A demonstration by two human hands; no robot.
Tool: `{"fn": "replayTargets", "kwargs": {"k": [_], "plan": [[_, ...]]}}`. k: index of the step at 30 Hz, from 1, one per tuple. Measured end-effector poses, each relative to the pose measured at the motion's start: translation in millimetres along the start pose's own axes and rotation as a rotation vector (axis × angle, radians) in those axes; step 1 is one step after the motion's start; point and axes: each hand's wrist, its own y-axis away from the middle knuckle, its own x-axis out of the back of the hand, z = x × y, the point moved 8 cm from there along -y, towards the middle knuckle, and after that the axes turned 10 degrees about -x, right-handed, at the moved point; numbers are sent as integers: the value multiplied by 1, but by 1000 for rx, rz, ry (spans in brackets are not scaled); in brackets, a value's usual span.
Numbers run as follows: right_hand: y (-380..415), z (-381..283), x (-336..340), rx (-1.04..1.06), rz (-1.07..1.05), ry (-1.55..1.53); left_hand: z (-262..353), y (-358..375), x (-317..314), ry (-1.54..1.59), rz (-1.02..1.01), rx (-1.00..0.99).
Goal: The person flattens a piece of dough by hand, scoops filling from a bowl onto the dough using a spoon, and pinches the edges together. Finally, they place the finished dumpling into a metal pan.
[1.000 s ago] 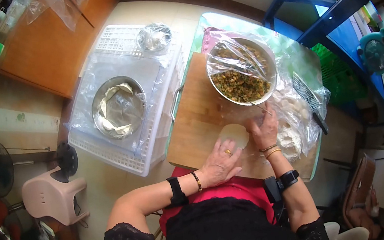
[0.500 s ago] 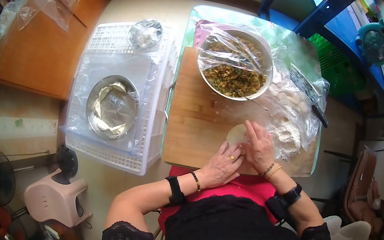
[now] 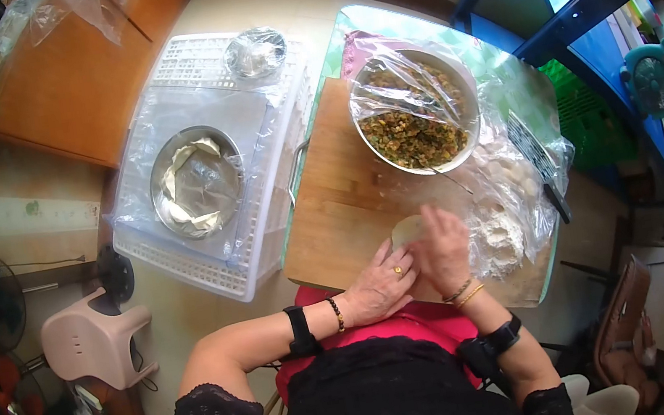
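Observation:
A flat round piece of pale dough (image 3: pixel 408 232) lies on the wooden board (image 3: pixel 332 207) near its front edge. My left hand (image 3: pixel 383 285) rests at the near left rim of the dough, its fingers close together and its fingertips against that rim. My right hand (image 3: pixel 441 250) is over the right side of the dough, its fingers smeared by motion. Whatever lies beneath my palms is hidden. Beyond them stands a large bowl of chopped filling (image 3: pixel 415 135), partly covered with plastic film, with a thin handle sticking out toward me.
White flour (image 3: pixel 496 242) and dough pieces (image 3: pixel 505 170) under clear plastic lie to the right, beside a dark-handled cleaver (image 3: pixel 553 198). On the left, a white plastic crate (image 3: pixel 228 286) bears a metal pan (image 3: pixel 238 188) with pale folded dough pieces and a film-covered bowl (image 3: pixel 256 53).
My right hand has lifted slightly and turned, and its fingers now blur. My left hand stays nearly in place at the dough. The whole view has shifted a little.

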Motion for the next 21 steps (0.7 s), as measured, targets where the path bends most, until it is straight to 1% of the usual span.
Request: {"fn": "replayTargets", "kwargs": {"k": [1,2,3,5,6,7,9,10,12,14,16,17,19,20,21], "plan": [[4,-9,-8,67,-33,81,0,1,-1,4,-4,2],[0,0,-15,1,-56,129,0,2,1,-6,19,7],[-9,3,-17,8,-56,124,-1,3,3,-22,45,15],[-28,28,-15,-159,-59,65,-1,4,3,-35,10,7],[-32,49,-22,-216,3,73,-2,3,2,-49,-18,-1],[-36,57,-20,-206,13,76,-4,1,4,-59,-9,-5],[-37,71,-12,-281,86,-73,-7,3,3,-14,-7,32],[-34,76,-10,-326,76,-169,-8,5,3,-15,-3,37],[-25,73,-5,-286,55,-199,-10,8,12,-56,131,63],[-17,65,3,-256,37,-222,-8,9,9,-57,112,58],[-13,21,9,-41,14,-133,-7,11,6,-63,90,59],[-11,13,6,-43,12,-133,-7,12,4,-69,77,63],[-5,-11,-13,82,-115,3,-8,16,0,-73,60,73],[-8,-7,-17,29,-119,63,-8,17,-1,-69,52,70],[-14,-5,-21,37,-116,58,-10,17,1,-74,49,69]]}}
